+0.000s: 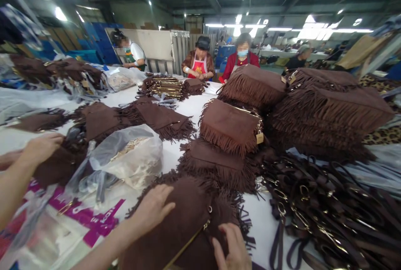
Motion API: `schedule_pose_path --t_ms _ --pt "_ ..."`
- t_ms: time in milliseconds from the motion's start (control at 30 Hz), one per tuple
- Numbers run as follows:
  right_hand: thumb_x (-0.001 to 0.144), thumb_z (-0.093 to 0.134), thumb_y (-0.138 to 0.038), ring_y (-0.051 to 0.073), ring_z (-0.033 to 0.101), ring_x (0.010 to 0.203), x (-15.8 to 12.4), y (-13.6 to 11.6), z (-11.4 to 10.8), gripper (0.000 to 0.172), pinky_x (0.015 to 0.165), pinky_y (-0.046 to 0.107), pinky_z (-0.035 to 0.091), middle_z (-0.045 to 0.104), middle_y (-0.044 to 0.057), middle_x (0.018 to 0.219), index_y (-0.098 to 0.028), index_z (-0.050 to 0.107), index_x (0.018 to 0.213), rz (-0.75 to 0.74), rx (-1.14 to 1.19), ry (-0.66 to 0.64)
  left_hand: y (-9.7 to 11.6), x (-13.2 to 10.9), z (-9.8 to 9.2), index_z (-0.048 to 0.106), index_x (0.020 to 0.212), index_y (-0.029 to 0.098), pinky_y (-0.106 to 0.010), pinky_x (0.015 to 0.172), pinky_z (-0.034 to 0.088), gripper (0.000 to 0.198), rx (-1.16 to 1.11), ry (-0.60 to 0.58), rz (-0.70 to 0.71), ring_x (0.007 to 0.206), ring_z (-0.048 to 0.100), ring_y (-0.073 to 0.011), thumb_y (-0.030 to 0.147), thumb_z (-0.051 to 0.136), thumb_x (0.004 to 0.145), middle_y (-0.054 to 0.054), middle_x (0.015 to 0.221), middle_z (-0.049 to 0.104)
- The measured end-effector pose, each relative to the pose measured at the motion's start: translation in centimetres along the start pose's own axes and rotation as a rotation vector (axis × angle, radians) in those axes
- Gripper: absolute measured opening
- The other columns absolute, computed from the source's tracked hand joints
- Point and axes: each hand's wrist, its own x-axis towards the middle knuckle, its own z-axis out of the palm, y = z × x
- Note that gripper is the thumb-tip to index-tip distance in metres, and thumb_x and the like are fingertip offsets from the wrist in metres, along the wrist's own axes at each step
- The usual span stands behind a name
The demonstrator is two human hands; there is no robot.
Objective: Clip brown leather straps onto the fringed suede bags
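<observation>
A dark brown fringed bag (pixel 184 199) lies in front of me, with a gold zipper (pixel 188 245) running across it and a small metal ring near the zipper's end. My left hand (pixel 153 207) rests on the bag's upper left part, fingers stretched out and holding nothing. On the lower right of the same bag is my right hand (pixel 233 247), its thumb and fingers apart and slightly bent beside the zipper end. Just beyond, another brown fringed bag (pixel 216 161) lies flat under a bag with a tan tag (pixel 260 138).
A co-worker's hand (pixel 44 149) touches brown material at left. Near it stands a clear plastic bag (pixel 131 153) of pale strips. Dark straps with gold clasps (pixel 322 211) heap up at right, below stacked fringed bags (pixel 328 111). Other people work across the table.
</observation>
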Motion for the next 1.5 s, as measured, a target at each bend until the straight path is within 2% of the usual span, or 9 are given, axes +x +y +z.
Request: schedule_pose_path --t_ms 67,200,433,800,1100,1233,1333,1400,1500 --pt "0.085 0.044 -0.033 0.025 0.055 0.095 0.6 0.5 0.0 0.023 0.078 0.037 0.043 0.059 0.011 0.101 -0.02 0.052 0.103 -0.086 -0.139 0.092 1.8 -1.6 3.5 0.052 0.118 0.018 -0.041 0.099 0.032 0.042 0.049 -0.055 0.103 0.114 0.046 -0.0254 0.03 0.052 0.077 -0.011 0.12 0.053" --pt "0.08 0.053 -0.023 0.025 0.055 0.083 1.4 -0.1 1.4 0.02 0.07 0.038 0.04 0.06 0.008 0.091 -0.021 0.052 0.1 -0.229 -0.363 -0.028 3.8 -2.7 8.8 0.04 0.13 0.018 -0.049 0.095 0.034 0.058 0.179 0.017 0.17 0.116 0.043 -0.0317 0.03 0.056 0.076 -0.016 0.127 0.048" --pt "0.072 0.039 0.004 0.02 0.049 0.061 1.6 0.6 3.3 0.028 0.057 0.031 0.035 0.053 0.005 0.068 -0.016 0.051 0.088 -0.36 -0.657 -0.02 4.5 -2.1 11.8 0.042 0.128 0.001 -0.054 0.084 0.04 0.05 0.368 0.041 0.191 0.113 0.045 -0.0403 0.014 0.045 0.08 -0.03 0.123 0.048" --pt "0.081 0.041 -0.004 0.018 0.054 0.06 2.8 -0.1 1.5 0.018 0.054 0.027 0.04 0.054 0.002 0.066 -0.021 0.043 0.076 -0.292 -0.598 -0.022 4.2 -2.0 11.9 0.048 0.124 0.003 -0.046 0.075 0.049 0.059 0.557 -0.024 0.272 0.109 0.051 -0.0357 -0.006 0.029 0.069 -0.027 0.123 0.049" --pt "0.089 0.032 -0.021 0.017 0.052 0.061 2.2 -3.7 -3.8 0.016 0.057 0.028 0.039 0.053 0.002 0.068 -0.018 0.047 0.088 -0.255 -0.24 0.139 3.1 -2.5 6.4 0.012 0.141 0.011 -0.045 0.106 0.024 0.07 0.427 0.437 0.64 0.13 0.028 -0.0266 0.0 0.028 0.074 -0.013 0.141 0.033" --pt "0.092 0.024 -0.034 0.015 0.052 0.052 -1.5 0.1 -2.2 0.034 0.05 0.026 0.037 0.054 -0.001 0.058 -0.023 0.049 0.07 -0.175 -0.189 0.05 1.4 -3.0 9.4 0.016 0.14 0.016 -0.037 0.105 0.029 0.075 0.412 0.383 0.835 0.129 0.031 -0.0203 -0.005 0.028 0.07 -0.006 0.138 0.039" --pt "0.089 0.028 -0.039 0.016 0.059 0.069 -1.5 5.4 -3.5 0.033 0.062 0.026 0.045 0.06 0.002 0.073 -0.024 0.054 0.076 0.16 -0.048 0.007 0.2 -3.1 11.8 0.017 0.14 0.017 -0.032 0.103 0.032 0.081 0.355 0.293 0.86 0.129 0.031 -0.0171 -0.007 0.027 0.064 -0.003 0.138 0.04" --pt "0.082 0.034 -0.047 0.023 0.058 0.087 0.3 9.1 -5.5 0.036 0.077 0.034 0.046 0.062 0.01 0.092 -0.02 0.055 0.091 0.482 -0.11 0.143 0.2 -3.1 11.8 0.015 0.141 0.018 -0.031 0.103 0.033 0.085 0.312 0.25 0.823 0.128 0.032 -0.0158 -0.007 0.028 0.061 -0.001 0.138 0.039" --pt "0.075 0.035 -0.044 0.036 0.052 0.101 3.7 13.6 -7.7 0.048 0.087 0.051 0.038 0.057 0.025 0.101 -0.007 0.052 0.102 0.657 -0.182 0.229 1.3 -3.2 9.8 0.008 0.141 0.021 -0.03 0.102 0.035 0.089 0.24 0.191 0.79 0.126 0.035 -0.0154 -0.004 0.032 0.059 -0.001 0.138 0.039"
